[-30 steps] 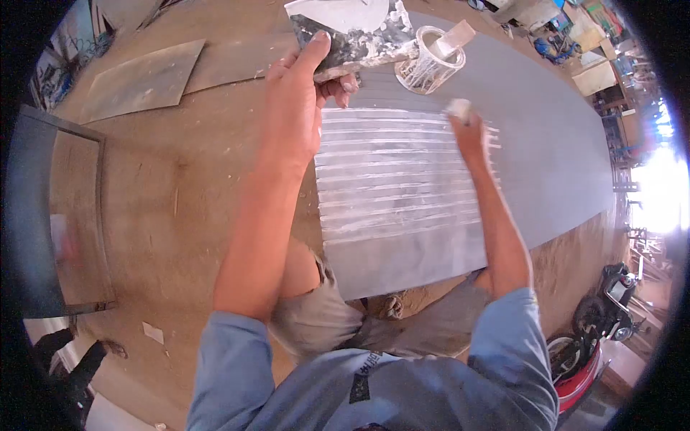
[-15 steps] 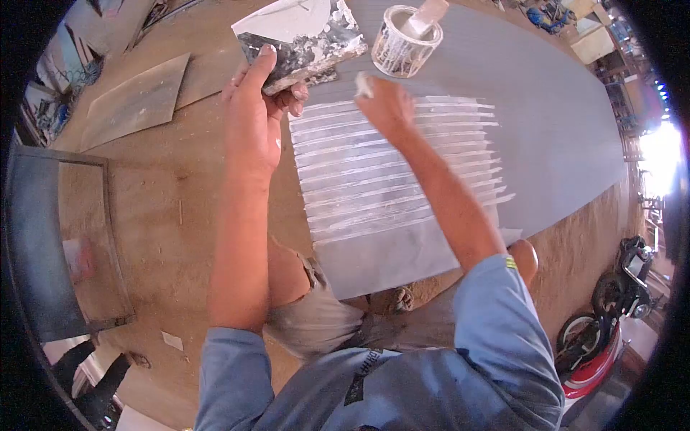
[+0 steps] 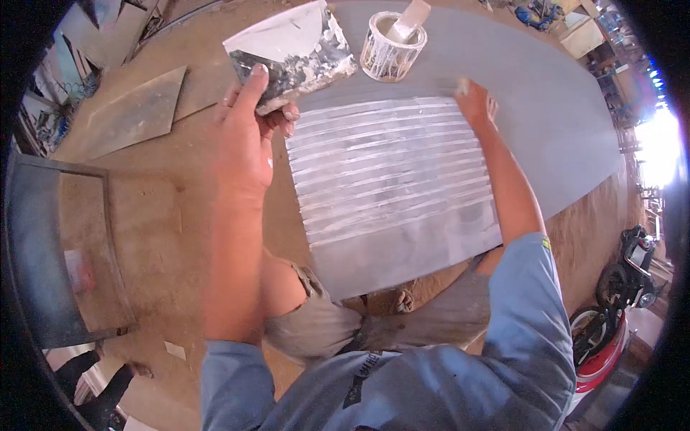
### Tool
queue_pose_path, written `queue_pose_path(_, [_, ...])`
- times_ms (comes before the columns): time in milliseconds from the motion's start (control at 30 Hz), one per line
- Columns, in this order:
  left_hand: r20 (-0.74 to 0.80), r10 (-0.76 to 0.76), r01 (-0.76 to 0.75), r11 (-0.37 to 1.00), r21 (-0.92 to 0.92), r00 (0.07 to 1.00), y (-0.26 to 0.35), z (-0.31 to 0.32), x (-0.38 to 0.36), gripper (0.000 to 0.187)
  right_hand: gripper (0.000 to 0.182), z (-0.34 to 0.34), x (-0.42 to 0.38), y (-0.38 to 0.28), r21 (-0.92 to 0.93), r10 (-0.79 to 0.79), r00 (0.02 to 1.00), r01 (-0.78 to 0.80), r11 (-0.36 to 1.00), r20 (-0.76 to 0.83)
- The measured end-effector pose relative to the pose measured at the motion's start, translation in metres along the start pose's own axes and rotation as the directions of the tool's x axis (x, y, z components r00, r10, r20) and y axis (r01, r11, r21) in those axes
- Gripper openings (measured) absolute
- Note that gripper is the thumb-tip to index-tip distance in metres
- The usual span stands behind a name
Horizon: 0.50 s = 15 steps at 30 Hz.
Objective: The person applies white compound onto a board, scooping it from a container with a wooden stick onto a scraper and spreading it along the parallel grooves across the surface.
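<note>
My left hand grips a dark board smeared with white paste, thumb on top and fingers beneath. My right hand is closed near the upper right corner of a striped patch on a large grey sheet. A small pale piece shows at its fingertips, too small to name. White raised lines run side by side across the patch. Beyond it stands a paste-streaked can with a pale flat stick leaning in it.
A thin flat panel lies on the brown floor at the upper left. A metal frame stands at the left. Lower right is a red motorcycle. Part of a person, dark-clothed legs, shows at the lower left.
My right hand has moved right along the patch's top edge, to its upper right corner. My left hand and the board have shifted slightly left and tilted. Line ends at the right edge look shorter.
</note>
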<state>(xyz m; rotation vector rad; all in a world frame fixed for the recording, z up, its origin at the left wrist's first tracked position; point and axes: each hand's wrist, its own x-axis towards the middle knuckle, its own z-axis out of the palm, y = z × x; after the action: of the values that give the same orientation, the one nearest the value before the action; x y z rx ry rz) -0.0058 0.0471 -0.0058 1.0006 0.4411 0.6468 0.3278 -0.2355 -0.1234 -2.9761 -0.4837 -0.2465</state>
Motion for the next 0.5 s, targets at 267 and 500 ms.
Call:
queue_pose_path(267, [0.121, -0.175, 0.182, 0.982, -0.054, 0.977, -0.018, 0.020, -0.010, 0.019, 0.047, -0.060, -0.032, 0.049, 0.876, 0.234, 0.960, -0.244, 0.416, 0.156])
queue_pose_path(500, [0.331, -0.352, 0.366, 0.930, 0.022, 0.876, -0.036, 0.060, -0.029, 0.019, 0.036, -0.146, -0.129, -0.087, 0.953, -0.141, 0.954, -0.282, -0.111, 0.266])
